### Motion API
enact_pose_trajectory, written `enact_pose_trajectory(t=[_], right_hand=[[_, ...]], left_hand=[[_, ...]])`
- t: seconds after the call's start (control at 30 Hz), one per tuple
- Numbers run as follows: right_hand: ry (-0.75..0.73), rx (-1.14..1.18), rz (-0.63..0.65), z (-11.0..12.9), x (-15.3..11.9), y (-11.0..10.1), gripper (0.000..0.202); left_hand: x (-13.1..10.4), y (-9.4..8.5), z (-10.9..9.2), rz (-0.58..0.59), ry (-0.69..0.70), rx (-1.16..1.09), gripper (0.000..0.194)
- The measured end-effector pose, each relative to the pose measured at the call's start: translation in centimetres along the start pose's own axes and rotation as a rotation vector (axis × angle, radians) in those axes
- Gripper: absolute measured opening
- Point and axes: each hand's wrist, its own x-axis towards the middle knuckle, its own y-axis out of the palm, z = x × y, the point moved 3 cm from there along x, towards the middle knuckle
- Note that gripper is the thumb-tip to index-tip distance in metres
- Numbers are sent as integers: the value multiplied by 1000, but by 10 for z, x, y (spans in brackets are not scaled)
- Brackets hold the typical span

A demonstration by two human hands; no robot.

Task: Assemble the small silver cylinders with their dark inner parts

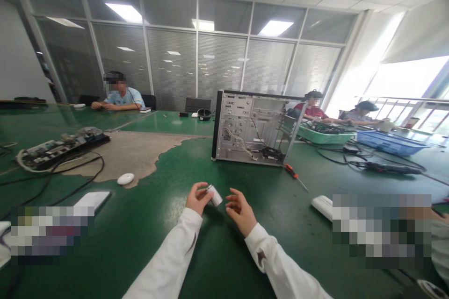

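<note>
White and small, a blocky item (pixel 215 196) is gripped between the thumb and fingers of the left hand (pixel 196 200), tilted so that its lower end points towards the right hand (pixel 242 210); it is held in front of the person, over the green table (pixel 213 261), though what exactly it is cannot be told; the right hand grasps nothing, its fingers loosely curved and parted, near the item but not touching it; both forearms are in white sleeves (pixel 161 261); beyond the hands an opened computer case (pixel 252 127) stands upright, its metal interior showing; a screwdriver (pixel 291 171) with an orange-and-black handle lies just beside the case's near right corner; to the left, a white round object (pixel 125 179) rests at the edge of a bare greyish patch (pixel 129 149), with a long device (pixel 66 147) farther left; to the right stand a green basket (pixel 329 138) and a blue basket (pixel 389 144); across the table sits a person in a light blue shirt (pixel 122 99), well apart from the item
</note>
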Motion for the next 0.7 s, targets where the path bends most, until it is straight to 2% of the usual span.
enact_pose_trajectory(t=[0.2, 0.4, 0.57, 0.7], right_hand=[[-65, 36, 93, 16, -9, 10, 51], [-149, -10, 85, 31, -16, 10, 51], [-221, -51, 32, 34, -14, 6, 45], [-261, -47, 49, 34, -14, 6, 47]], left_hand=[[-12, 9, 7, 5, -294, -302, 40], [-19, 16, 6, 46, -494, -558, 26], [-21, 19, 3, 61, -645, -638, 24], [-26, 23, 4, 97, -678, -632, 24]])
